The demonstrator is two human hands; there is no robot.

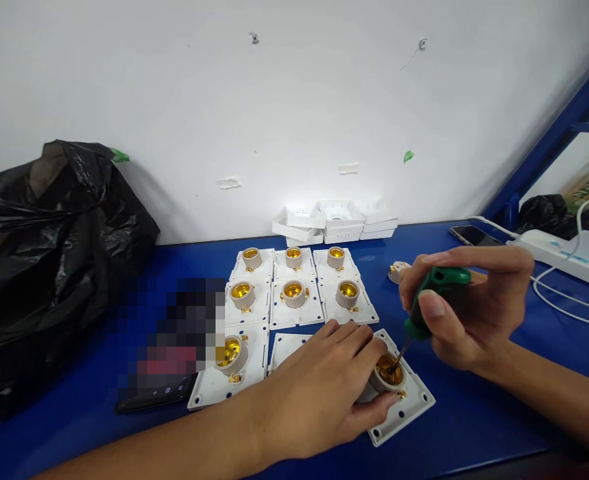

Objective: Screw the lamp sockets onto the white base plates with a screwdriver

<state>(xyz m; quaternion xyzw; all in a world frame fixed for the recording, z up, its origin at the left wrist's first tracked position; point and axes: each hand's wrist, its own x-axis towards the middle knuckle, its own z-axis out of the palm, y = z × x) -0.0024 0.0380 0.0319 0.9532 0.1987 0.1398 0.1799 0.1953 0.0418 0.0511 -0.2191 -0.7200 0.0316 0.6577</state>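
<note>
My right hand (474,307) is closed round the green handle of a screwdriver (417,307). The screwdriver's tip reaches down into a brass-lined lamp socket (388,372) on a white square base plate (408,400) at the front right. My left hand (334,380) grips the side of that same socket between thumb and fingers, steadying it on the plate. Behind my left hand a second white plate (290,345) is partly hidden. More white plates with lamp sockets (294,293) lie in rows further back. A loose socket (398,270) lies behind my right hand.
White plastic covers (342,220) are stacked against the wall. A black plastic bag (59,247) fills the left side, with a dark phone (159,390) beside the plates. At the right lie another phone (474,235) and a white power strip (564,257) with cables.
</note>
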